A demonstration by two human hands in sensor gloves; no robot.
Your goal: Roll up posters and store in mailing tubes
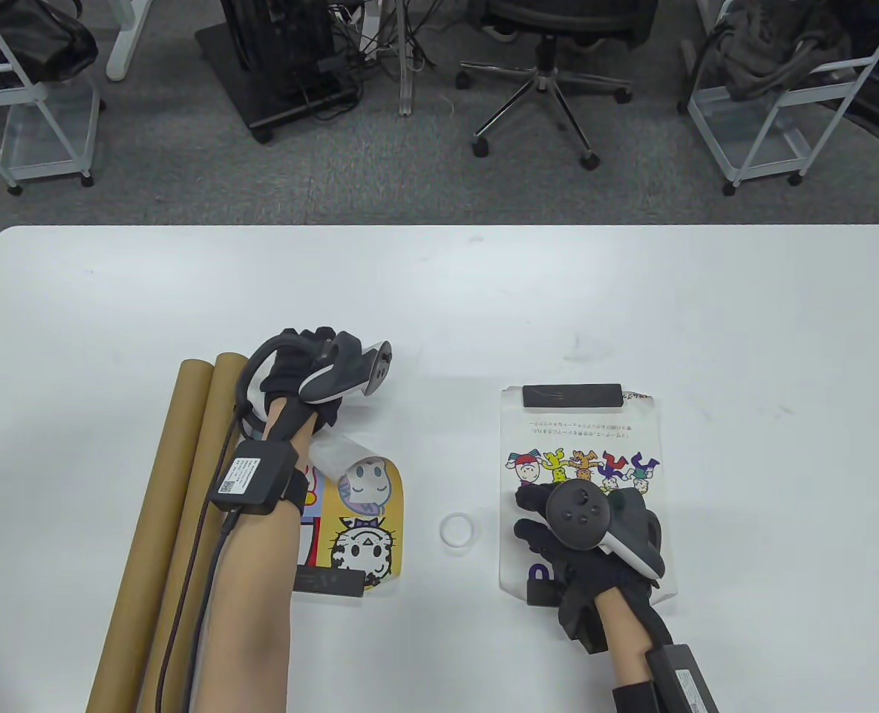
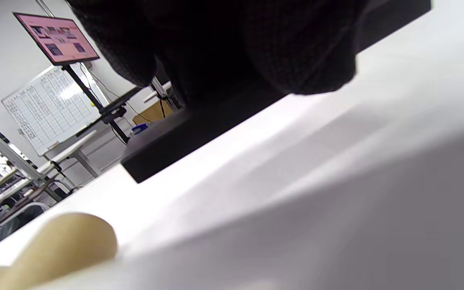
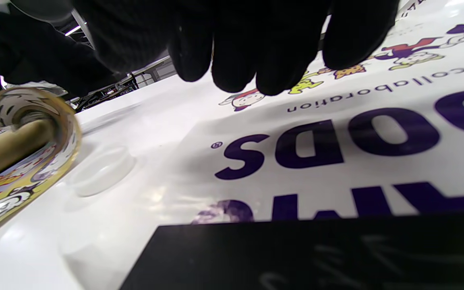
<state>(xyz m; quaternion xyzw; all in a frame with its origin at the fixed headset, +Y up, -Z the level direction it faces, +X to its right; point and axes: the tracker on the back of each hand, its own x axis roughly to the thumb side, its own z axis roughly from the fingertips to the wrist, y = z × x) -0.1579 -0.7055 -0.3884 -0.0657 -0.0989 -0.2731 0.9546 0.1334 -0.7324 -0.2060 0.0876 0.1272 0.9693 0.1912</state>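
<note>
Two brown mailing tubes (image 1: 159, 520) lie side by side at the left; their ends show in the left wrist view (image 2: 71, 237). My left hand (image 1: 302, 356) is beside their far ends and grips a black weight bar (image 2: 199, 137). A yellow cartoon poster (image 1: 369, 527) lies under my left forearm. Its far edge has curled up, and a black bar (image 1: 329, 583) holds its near edge. A white poster (image 1: 580, 445) lies flat at the right with black bars on its far end (image 1: 573, 396) and near end (image 1: 540, 592). My right hand (image 1: 530, 520) rests open on it, its fingers (image 3: 256, 60) pointing down.
A clear plastic ring cap (image 1: 457, 532) lies between the two posters and also shows in the right wrist view (image 3: 101, 171). The white table (image 1: 439, 297) stretches bare behind the posters. Chairs and carts stand on the floor beyond its far edge.
</note>
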